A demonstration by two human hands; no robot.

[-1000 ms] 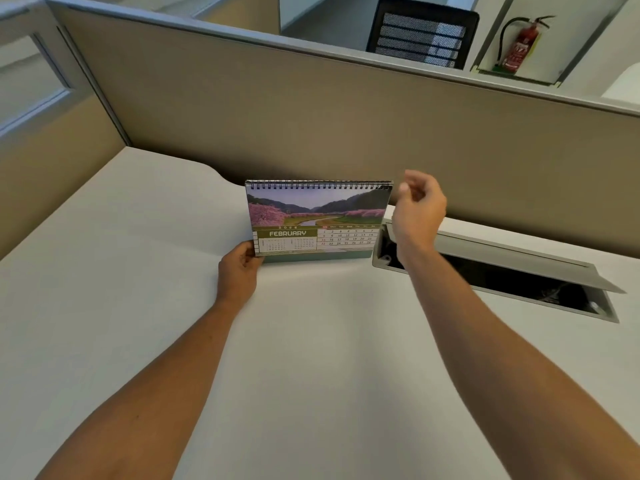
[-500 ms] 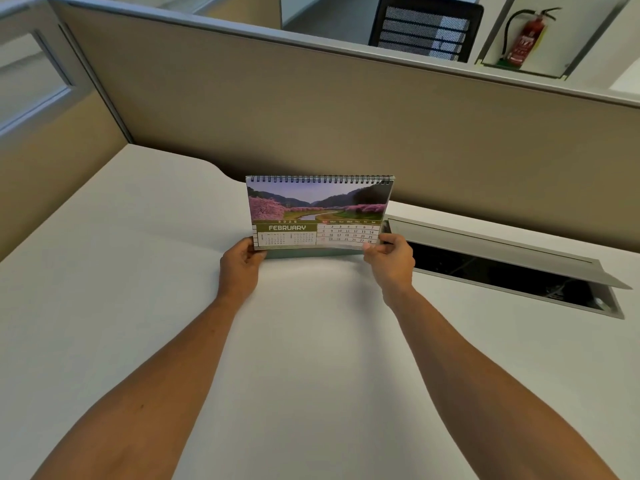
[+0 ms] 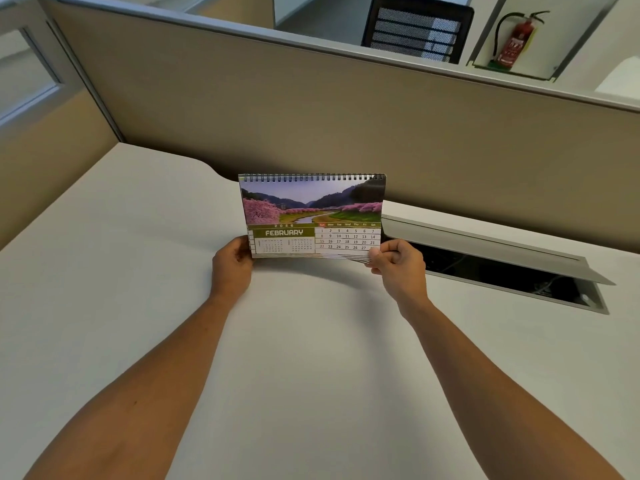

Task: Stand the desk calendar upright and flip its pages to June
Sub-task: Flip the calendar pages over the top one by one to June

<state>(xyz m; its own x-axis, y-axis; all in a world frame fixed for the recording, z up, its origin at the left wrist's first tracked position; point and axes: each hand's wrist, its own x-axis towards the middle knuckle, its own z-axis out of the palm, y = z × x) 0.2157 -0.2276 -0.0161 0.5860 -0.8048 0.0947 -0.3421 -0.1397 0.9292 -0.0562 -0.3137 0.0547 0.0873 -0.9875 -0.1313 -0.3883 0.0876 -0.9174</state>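
We see a spiral-bound desk calendar (image 3: 313, 216) standing upright near the middle of the frame, on a plain white desk (image 3: 311, 375), just in front of a beige fabric partition (image 3: 311, 109). Its black wire binding runs along the top edge. The facing page shows a valley with pink blossoming trees and a river, and below it a green band reading FEBRUARY with the date grid to the right.

Our left hand (image 3: 231, 268) grips the calendar's lower left corner, fingers curled behind the card and thumb at the front. Our right hand (image 3: 398, 265) pinches the lower right corner of the front page between thumb and bent fingers; the page edges fan out slightly there, lifted a little off the stack beneath. The two hands are apart, one at each bottom corner.

To the right of the calendar, a grey cable hatch (image 3: 485, 247) in the desk stands open, its lid tilted up over a dark opening. In the upper right of the frame we see a red fire extinguisher (image 3: 516, 43), and beside it a black mesh office chair back (image 3: 415, 29) beyond the partition.
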